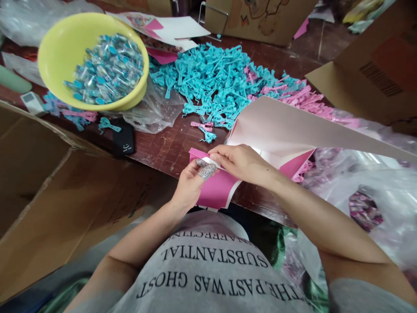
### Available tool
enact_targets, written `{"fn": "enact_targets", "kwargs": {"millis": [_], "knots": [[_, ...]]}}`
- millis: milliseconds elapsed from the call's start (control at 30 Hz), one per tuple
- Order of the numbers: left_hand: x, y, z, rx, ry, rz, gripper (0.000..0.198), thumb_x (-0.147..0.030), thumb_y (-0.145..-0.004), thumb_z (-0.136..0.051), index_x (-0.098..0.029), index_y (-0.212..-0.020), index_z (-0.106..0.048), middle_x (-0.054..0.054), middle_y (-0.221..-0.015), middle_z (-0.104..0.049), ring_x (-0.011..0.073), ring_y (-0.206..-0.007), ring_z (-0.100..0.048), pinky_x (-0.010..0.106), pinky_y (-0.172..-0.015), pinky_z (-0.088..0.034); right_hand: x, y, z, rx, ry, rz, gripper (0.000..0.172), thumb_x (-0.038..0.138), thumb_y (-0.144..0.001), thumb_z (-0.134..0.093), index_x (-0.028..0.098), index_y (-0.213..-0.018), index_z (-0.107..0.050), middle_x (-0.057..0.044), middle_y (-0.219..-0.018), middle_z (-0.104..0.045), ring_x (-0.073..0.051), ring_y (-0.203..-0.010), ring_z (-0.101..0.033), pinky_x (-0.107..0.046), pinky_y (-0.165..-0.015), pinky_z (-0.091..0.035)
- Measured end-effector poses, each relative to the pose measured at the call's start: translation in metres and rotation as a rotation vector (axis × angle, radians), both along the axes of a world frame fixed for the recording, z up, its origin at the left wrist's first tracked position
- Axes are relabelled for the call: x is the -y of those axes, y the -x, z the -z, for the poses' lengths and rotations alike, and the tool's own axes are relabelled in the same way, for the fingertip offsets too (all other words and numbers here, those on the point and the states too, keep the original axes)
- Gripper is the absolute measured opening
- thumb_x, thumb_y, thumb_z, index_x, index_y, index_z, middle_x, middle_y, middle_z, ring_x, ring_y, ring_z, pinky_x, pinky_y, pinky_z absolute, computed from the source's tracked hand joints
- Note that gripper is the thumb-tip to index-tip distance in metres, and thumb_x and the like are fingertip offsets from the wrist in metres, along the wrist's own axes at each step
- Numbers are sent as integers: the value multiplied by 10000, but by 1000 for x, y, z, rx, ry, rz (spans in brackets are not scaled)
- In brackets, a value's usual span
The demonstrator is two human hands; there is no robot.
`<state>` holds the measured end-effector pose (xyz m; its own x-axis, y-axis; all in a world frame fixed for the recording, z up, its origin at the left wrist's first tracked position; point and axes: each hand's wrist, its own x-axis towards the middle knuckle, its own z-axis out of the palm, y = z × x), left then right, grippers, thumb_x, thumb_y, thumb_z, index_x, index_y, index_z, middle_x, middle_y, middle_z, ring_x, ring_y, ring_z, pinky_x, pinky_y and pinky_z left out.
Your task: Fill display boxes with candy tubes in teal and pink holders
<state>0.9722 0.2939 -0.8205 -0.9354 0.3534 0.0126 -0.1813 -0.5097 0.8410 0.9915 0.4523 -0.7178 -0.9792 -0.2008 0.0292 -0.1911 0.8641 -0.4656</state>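
A partly folded cardboard box (216, 187), bright pink outside and white inside, lies over the table's front edge. One long panel (293, 119) of it stands raised to the right. My left hand (190, 184), with patterned grey wraps on thumb and finger, grips the box's left end. Across from it, my right hand (244, 163) pinches the same edge, its fingertips close to the left ones. A white strip or flap shows between the two hands. Just beyond them lie a few loose pink and turquoise plastic clips (203, 126).
Turquoise clips (211, 82) and pink clips (302, 100) are heaped behind the box. A yellow basin (52, 65) holds small clear-and-blue items. Near it lies a black phone-like object (124, 139). Open cartons (368, 65) and plastic bags (384, 187) crowd the right; another carton (81, 208) stands left.
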Motion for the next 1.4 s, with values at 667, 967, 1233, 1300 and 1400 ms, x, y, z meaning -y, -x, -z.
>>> {"fn": "enact_targets", "kwargs": {"millis": [667, 967, 1233, 1300, 1400], "knots": [[74, -7, 76, -598, 663, 81, 743, -370, -917, -801, -262, -1589, -503, 155, -1597, -565, 322, -1435, -583, 483, -1246, -425, -49, -41, -6, 421, 373, -246, 412, 594, -912, -727, 227, -1098, -757, -34, -958, -772, -189, -796, -693, -298, -659, -525], [131, 39, 58, -197, 155, -367, 507, -542, -821, -890, -275, -1202, -687, 26, -1138, -764, 144, -919, -765, 317, -953, -622, -72, -65, 57, 43, 1111, -62, 296, 459, -911, -809, 378, -1173, -698, 24, -991, -724, -145, -776, -660, -279, -672, -549], [99, 76, -9, -472, 284, -275, 450, -452, -773, -949, -223, -1104, -746, 57, -1077, -790, 191, -954, -755, 264, -862, -626, -68, -76, 106, 27, 1027, 7, 434, 431, -974, -764, 367, -1373, -606, -36, -1418, -692, -207, -1302, -672, -397, -1096, -586], [87, 88, -28, -584, 391, -22, 449, -453, -757, -956, -195, -1067, -760, 74, -1041, -789, 213, -933, -753, 270, -810, -624, -78, -67, 90, -80, 1003, 57, 465, 477, -971, -762, 379, -1393, -594, -42, -1476, -664, -215, -1350, -648, -448, -1172, -540], [57, 96, -45, -647, 500, 331, 451, -480, -746, -949, -163, -1007, -762, 86, -996, -779, 228, -911, -748, 282, -775, -621, -85, -41, 77, -161, 932, 61, 499, 530, -897, -826, 331, -1320, -652, -56, -1373, -715, -212, -1210, -708, -462, -1125, -572]]}}
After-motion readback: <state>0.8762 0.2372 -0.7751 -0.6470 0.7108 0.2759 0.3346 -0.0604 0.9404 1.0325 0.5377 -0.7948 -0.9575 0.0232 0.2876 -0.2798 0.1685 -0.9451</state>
